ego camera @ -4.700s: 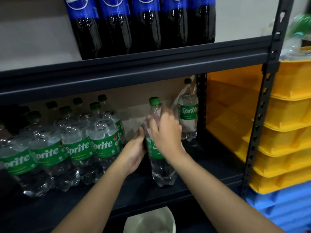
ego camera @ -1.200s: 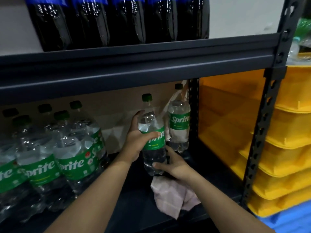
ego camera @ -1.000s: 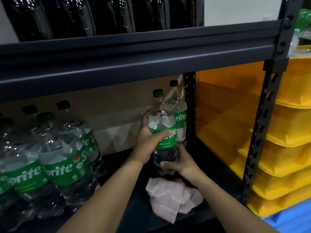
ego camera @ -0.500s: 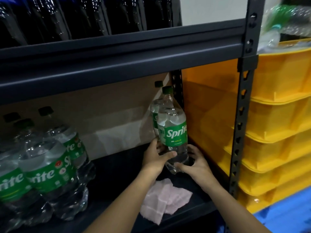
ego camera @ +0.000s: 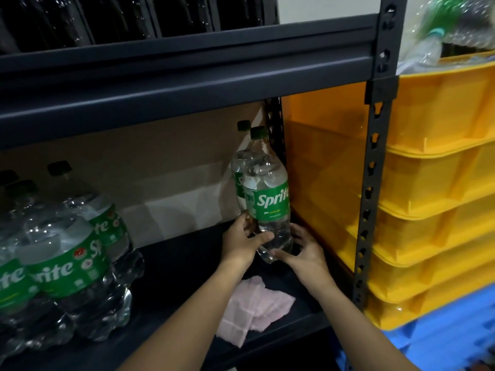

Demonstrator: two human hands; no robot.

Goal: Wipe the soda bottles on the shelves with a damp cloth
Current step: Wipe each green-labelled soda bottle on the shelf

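Observation:
A clear Sprite bottle (ego camera: pixel 269 194) with a green cap and label stands at the right end of the dark lower shelf (ego camera: pixel 176 263). My left hand (ego camera: pixel 242 243) grips its lower part from the left. My right hand (ego camera: pixel 305 253) holds its base from the right. A second Sprite bottle (ego camera: pixel 239 167) stands right behind it, mostly hidden. A pink checked cloth (ego camera: pixel 254 309) lies loose on the shelf under my forearms. Several more Sprite bottles (ego camera: pixel 67 258) are grouped at the left.
Dark cola bottles (ego camera: pixel 120 17) fill the upper shelf. A perforated shelf post (ego camera: pixel 371 183) stands to the right of my hands. Stacked yellow crates (ego camera: pixel 439 196) sit beyond it, on blue crates (ego camera: pixel 442 336). Cardboard (ego camera: pixel 150 162) backs the lower shelf.
Both hands carried the bottle from mid-shelf to the right end, next to the rear bottle. The cloth left my right hand and lies on the shelf. The view shifted right.

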